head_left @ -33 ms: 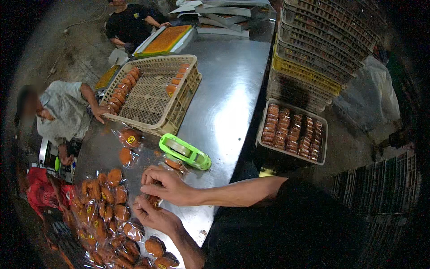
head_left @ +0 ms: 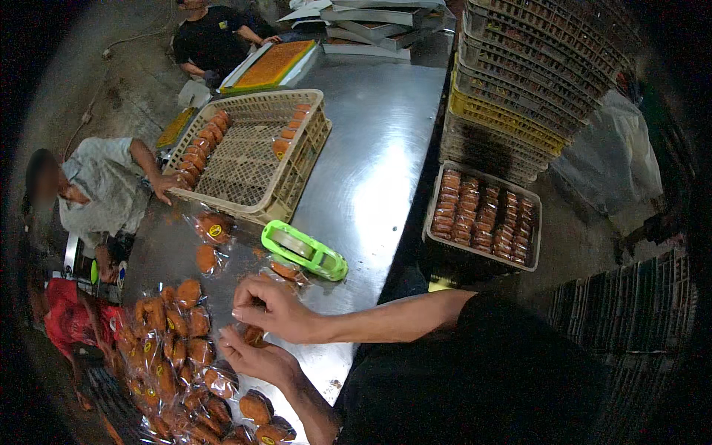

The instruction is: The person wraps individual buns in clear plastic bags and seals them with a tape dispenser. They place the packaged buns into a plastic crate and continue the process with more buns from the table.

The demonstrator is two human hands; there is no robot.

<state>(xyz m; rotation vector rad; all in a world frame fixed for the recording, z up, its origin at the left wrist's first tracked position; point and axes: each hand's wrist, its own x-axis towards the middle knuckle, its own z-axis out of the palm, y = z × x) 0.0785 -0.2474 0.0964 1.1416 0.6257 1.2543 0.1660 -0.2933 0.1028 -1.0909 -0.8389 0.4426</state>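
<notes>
Both my hands are close together over the metal table, at a small round brown bun in clear wrap (head_left: 254,336). My right hand (head_left: 276,310), the upper one, is closed in a pinch by the bun's wrapping. Below it, my left hand (head_left: 258,360) has its fingers bent around the bun's near side. Fingers and palms cover much of the bun. Just beyond my right hand lies another wrapped bun (head_left: 285,270), partly under a bright green tape dispenser (head_left: 326,263). A heap of wrapped buns (head_left: 174,348), some with yellow stickers, spreads left of my hands.
A beige plastic crate (head_left: 300,174) with rows of buns stands on the metal table (head_left: 363,119). A co-worker's hand (head_left: 169,185) touches its rim. Right of the table are a filled crate (head_left: 539,233) and tall crate stacks (head_left: 519,89). Trays (head_left: 371,33) lie at the far end.
</notes>
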